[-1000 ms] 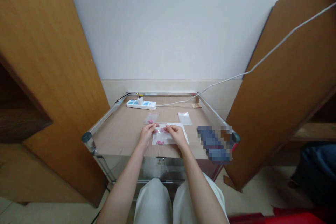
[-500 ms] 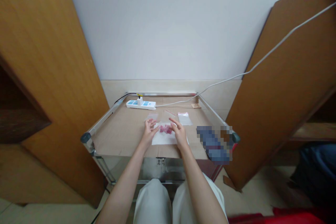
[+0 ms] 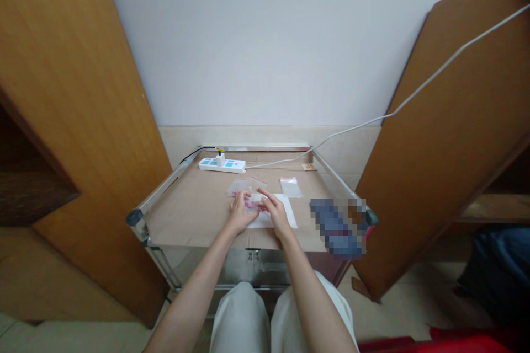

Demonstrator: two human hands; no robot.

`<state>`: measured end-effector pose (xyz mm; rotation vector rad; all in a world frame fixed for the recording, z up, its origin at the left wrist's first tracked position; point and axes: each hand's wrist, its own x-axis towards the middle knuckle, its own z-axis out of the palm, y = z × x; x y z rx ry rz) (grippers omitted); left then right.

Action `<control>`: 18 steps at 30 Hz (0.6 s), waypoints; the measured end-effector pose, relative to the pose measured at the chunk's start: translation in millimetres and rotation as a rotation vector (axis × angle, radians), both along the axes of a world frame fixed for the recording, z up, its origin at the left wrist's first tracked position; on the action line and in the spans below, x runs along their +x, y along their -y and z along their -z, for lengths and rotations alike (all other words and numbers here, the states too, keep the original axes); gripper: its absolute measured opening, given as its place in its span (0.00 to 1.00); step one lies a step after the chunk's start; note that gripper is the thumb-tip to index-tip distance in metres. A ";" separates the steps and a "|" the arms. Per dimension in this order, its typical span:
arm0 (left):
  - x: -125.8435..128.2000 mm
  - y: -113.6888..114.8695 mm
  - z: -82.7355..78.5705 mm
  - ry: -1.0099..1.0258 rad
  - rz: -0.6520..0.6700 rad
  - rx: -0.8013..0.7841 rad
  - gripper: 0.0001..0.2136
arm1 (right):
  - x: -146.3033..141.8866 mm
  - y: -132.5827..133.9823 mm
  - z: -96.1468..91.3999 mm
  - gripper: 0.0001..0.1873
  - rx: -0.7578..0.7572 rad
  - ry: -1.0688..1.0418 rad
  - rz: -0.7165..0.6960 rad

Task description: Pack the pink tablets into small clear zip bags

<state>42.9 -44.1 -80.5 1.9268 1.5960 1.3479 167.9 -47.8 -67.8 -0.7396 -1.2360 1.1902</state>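
Note:
Small pink pieces lie in a cluster between my two hands, over the left part of a white sheet. Clear film seems to be among them, but I cannot tell whether they are inside a bag. My left hand curves around their left side, fingers apart, covering the sheet's left edge. From the right, my right hand reaches over them with its index finger stretched out and its thumb low. Just beyond the fingertips are a clear bag and another clear bag with a red-edged top.
A further clear bag with a red edge lies to the right. A white power strip with a plug and cables sits at the back of the cardboard-covered cart. A pixelated dark item rests at the right edge.
My right hand has moved left, closer to my left hand. The pink cluster and the red-edged bag behind it have shifted left. More of the sheet shows on the right.

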 end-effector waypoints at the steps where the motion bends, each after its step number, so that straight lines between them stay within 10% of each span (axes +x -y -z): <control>1: 0.0 -1.0 -1.0 -0.026 -0.027 -0.002 0.19 | 0.1 0.1 -0.2 0.20 -0.001 -0.004 -0.003; 18: -26.4 -80.7 -17.7 -0.296 -0.360 -0.350 0.18 | 3.4 -8.2 6.0 0.21 -0.005 0.035 0.093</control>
